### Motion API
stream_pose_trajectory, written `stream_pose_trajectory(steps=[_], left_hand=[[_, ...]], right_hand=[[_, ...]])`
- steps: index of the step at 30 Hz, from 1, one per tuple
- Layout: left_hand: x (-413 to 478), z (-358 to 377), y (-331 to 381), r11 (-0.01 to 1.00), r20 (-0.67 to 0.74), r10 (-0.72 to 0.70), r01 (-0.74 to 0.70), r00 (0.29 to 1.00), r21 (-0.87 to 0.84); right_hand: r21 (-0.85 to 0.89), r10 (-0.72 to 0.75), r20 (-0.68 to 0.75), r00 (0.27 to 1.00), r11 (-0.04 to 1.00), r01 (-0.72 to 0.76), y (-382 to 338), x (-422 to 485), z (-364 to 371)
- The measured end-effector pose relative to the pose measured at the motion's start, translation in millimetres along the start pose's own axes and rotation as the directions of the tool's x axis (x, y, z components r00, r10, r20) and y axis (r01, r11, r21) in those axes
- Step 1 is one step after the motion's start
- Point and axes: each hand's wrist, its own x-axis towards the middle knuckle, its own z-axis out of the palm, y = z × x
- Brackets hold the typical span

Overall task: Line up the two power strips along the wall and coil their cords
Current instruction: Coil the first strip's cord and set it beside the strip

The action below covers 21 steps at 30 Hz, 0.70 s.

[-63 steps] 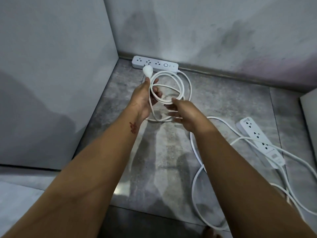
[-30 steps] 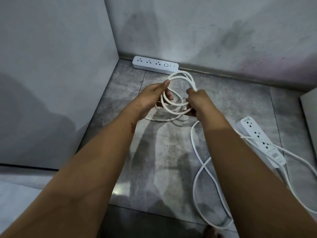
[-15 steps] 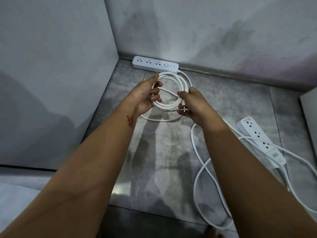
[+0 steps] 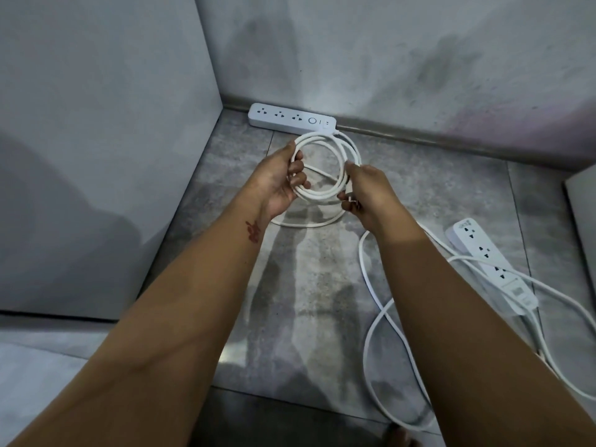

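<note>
A white power strip lies flat against the far wall near the corner. Its white cord forms a round coil held just in front of it, above the floor. My left hand grips the coil's left side. My right hand pinches its right side, with the plug end tucked in the fingers. One loop of this cord rests on the floor below. A second white power strip lies at an angle on the floor at the right, its loose cord sprawled in wide loops.
The floor is grey stone tile. A grey wall panel closes the left side and meets the stained back wall at the corner. Another panel edge rises at the far right. A toe shows at the bottom.
Both hands kept working the first strip's cord. The plug passed from my left hand to my right, and the loops have gathered into a rounder, tidier coil.
</note>
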Motion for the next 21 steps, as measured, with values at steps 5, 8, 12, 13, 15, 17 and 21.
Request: stream_pose_trajectory(steps=[5,8,12,13,15,17,21], left_hand=[[6,-8,-2,0.996,-0.026,0.020,-0.017,0.999,0.089],[7,-7,-4,0.997,-0.032,0.020,-0.017,0.999,0.078],[6,-5,-7,0.997,-0.043,0.032,-0.028,0.999,0.078],[6,-4,-7,0.997,-0.041,0.031,-0.028,0.999,0.078],[6,-4,-6,0.996,-0.038,0.035,-0.032,0.999,0.082],[5,-2,-4,0.996,-0.029,0.043,-0.041,0.999,0.084],[4,-2,-4,0.995,-0.023,0.046,-0.044,0.999,0.087]], right_hand=[[0.159,0.055,-0.017,0.998,0.986,-0.051,-1,2,-8],[0.035,-0.044,0.043,0.998,0.998,0.042,-6,1,-9],[-0.074,-0.185,0.062,0.981,0.979,0.189,-11,4,-4],[-0.094,-0.211,0.051,0.976,0.972,0.215,-12,5,-3],[-0.145,-0.261,0.022,0.965,0.954,0.261,-11,6,0],[-0.185,-0.300,-0.005,0.954,0.938,0.294,-7,7,4],[-0.284,-0.336,-0.047,0.941,0.907,0.310,-1,10,8]])
